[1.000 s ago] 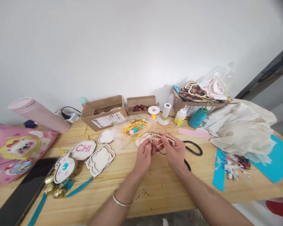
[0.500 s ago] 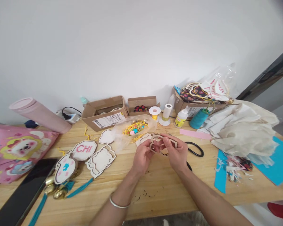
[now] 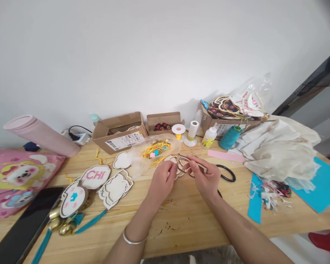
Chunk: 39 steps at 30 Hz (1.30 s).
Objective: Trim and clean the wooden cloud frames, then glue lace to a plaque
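My right hand [image 3: 207, 179] is closed on a thin wooden frame [image 3: 183, 157], tipped so that its dark edge shows. My left hand [image 3: 162, 181] is beside it, fingertips pressed together near the frame's lower left; whatever they hold is hidden. Pale wooden cutouts [image 3: 171, 160] lie on the table just behind my hands. Black loop handles [image 3: 227, 173], which look like scissors, stick out from under my right hand. Left of my hands are a cloud-shaped wooden piece [image 3: 115, 187] and a plaque lettered CHI [image 3: 95, 176].
Behind my hands lies a clear bag of yellow cord [image 3: 156, 148]. Cardboard boxes [image 3: 119, 134], thread spools [image 3: 192, 132], and a glue bottle [image 3: 209, 137] line the wall. Crumpled cream cloth [image 3: 280, 146] is at right. A black phone [image 3: 27, 220] and brass bells [image 3: 67, 227] are at left.
The wooden frame has turned from showing its open outline to nearly edge-on. My left fingers have drawn together lower on it. The whole view has shifted slightly.
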Tool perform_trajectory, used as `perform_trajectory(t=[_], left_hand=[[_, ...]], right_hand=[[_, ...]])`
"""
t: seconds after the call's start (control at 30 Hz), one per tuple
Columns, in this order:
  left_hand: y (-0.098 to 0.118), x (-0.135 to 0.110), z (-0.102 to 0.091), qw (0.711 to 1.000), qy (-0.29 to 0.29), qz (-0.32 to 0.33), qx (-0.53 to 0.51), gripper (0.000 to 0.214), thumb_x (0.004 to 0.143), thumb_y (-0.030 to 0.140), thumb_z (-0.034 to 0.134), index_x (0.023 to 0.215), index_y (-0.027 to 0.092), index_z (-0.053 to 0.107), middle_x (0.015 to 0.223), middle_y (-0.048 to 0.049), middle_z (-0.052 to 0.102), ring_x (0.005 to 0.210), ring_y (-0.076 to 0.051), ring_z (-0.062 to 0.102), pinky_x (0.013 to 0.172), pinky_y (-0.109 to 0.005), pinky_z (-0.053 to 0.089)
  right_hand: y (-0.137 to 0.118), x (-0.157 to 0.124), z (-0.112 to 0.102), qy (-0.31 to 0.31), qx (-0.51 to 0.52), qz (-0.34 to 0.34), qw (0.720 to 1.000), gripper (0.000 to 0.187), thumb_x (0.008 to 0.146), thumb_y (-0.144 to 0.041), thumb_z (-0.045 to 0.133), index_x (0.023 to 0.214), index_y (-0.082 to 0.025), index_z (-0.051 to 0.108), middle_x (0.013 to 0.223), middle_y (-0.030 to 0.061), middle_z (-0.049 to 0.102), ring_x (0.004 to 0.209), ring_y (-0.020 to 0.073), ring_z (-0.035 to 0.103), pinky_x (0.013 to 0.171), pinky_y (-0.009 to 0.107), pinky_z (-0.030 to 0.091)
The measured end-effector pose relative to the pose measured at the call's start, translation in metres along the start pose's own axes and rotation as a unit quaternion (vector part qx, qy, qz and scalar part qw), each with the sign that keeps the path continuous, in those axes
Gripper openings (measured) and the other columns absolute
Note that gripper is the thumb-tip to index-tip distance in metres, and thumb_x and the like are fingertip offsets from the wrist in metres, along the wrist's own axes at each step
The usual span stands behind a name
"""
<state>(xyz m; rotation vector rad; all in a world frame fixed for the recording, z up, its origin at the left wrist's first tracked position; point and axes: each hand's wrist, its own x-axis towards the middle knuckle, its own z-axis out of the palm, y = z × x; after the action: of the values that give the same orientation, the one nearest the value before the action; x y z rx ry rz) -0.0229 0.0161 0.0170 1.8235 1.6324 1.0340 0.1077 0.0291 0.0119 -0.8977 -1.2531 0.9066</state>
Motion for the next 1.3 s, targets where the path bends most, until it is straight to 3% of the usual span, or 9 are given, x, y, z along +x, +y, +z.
perform_trajectory(t=[0.23,0.33,0.43,0.5,0.6,0.73,0.8,1.03,1.3], left_hand=[[-0.003,-0.008,0.012,0.999,0.032,0.018,-0.019,0.020,0.072,0.015,0.043,0.053,0.019,0.038,0.056,0.0020,0.043,0.060,-0.012,0.044,0.058,-0.023,0.034],[0.000,-0.011,0.014,0.998,-0.032,0.042,-0.032,0.023,0.069,0.013,0.043,0.048,0.018,0.035,0.053,0.0026,0.040,0.055,-0.011,0.041,0.054,-0.022,0.032],[0.002,-0.011,0.012,0.990,-0.122,0.049,-0.043,0.034,0.071,0.019,0.046,0.040,0.018,0.033,0.044,0.0042,0.033,0.044,-0.008,0.032,0.047,-0.022,0.026],[0.002,-0.010,0.010,0.987,-0.144,0.030,-0.064,0.038,0.071,0.026,0.053,0.037,0.017,0.037,0.041,0.0043,0.033,0.042,-0.008,0.031,0.046,-0.023,0.026],[0.001,-0.008,0.009,0.974,-0.112,-0.044,-0.191,0.019,0.065,0.033,0.062,0.054,0.018,0.059,0.054,0.0007,0.054,0.054,-0.012,0.048,0.055,-0.023,0.037],[0.001,-0.005,0.014,0.888,-0.052,-0.141,-0.435,0.028,0.072,0.035,0.058,0.093,0.018,0.062,0.087,-0.0061,0.063,0.082,-0.017,0.056,0.075,-0.030,0.044],[0.002,-0.004,0.018,0.862,-0.024,-0.161,-0.481,0.026,0.074,0.034,0.056,0.089,0.015,0.063,0.085,-0.0068,0.063,0.081,-0.016,0.057,0.077,-0.031,0.045],[0.010,-0.005,0.029,0.837,0.049,-0.204,-0.506,0.019,0.072,0.030,0.054,0.063,0.014,0.059,0.064,-0.0001,0.057,0.063,-0.011,0.054,0.065,-0.026,0.047],[0.020,-0.006,0.028,0.819,0.068,-0.251,-0.512,0.016,0.068,0.025,0.050,0.057,0.014,0.054,0.062,0.0012,0.054,0.062,-0.011,0.051,0.062,-0.025,0.047]], right_hand=[[0.004,0.006,-0.001,0.105,0.028,0.069,0.992,0.019,0.075,-0.029,0.059,0.088,-0.019,0.067,0.065,0.0016,0.068,0.051,0.0114,0.060,0.046,0.022,0.049],[0.004,0.016,-0.004,0.153,0.092,0.115,0.977,0.024,0.072,-0.035,0.061,0.086,-0.017,0.067,0.074,0.0037,0.069,0.052,0.0109,0.060,0.042,0.020,0.047],[0.003,0.024,-0.007,0.149,0.157,0.173,0.961,0.028,0.069,-0.038,0.063,0.086,-0.017,0.066,0.077,0.0043,0.068,0.052,0.0092,0.059,0.040,0.018,0.045],[0.002,0.027,-0.009,0.141,0.189,0.201,0.951,0.028,0.067,-0.038,0.065,0.087,-0.017,0.065,0.078,0.0037,0.068,0.053,0.0083,0.058,0.040,0.016,0.043],[0.000,0.027,-0.008,0.137,0.206,0.209,0.946,0.027,0.066,-0.038,0.066,0.084,-0.018,0.065,0.077,0.0029,0.069,0.052,0.0079,0.057,0.039,0.016,0.042],[-0.002,0.021,-0.003,0.117,0.175,0.195,0.958,0.027,0.067,-0.039,0.064,0.082,-0.017,0.066,0.074,0.0037,0.069,0.050,0.0090,0.057,0.039,0.018,0.043],[-0.002,0.017,0.001,0.110,0.164,0.181,0.963,0.025,0.069,-0.038,0.063,0.083,-0.017,0.066,0.075,0.0039,0.069,0.050,0.0094,0.058,0.039,0.018,0.043],[0.000,0.003,0.010,0.109,0.117,0.132,0.978,0.024,0.072,-0.036,0.061,0.082,-0.015,0.067,0.056,0.0011,0.065,0.044,0.0103,0.055,0.040,0.021,0.044],[0.001,-0.009,0.009,0.097,-0.030,0.036,0.994,0.018,0.077,-0.029,0.056,0.087,-0.021,0.068,0.057,-0.0003,0.066,0.046,0.0122,0.058,0.047,0.025,0.050]])
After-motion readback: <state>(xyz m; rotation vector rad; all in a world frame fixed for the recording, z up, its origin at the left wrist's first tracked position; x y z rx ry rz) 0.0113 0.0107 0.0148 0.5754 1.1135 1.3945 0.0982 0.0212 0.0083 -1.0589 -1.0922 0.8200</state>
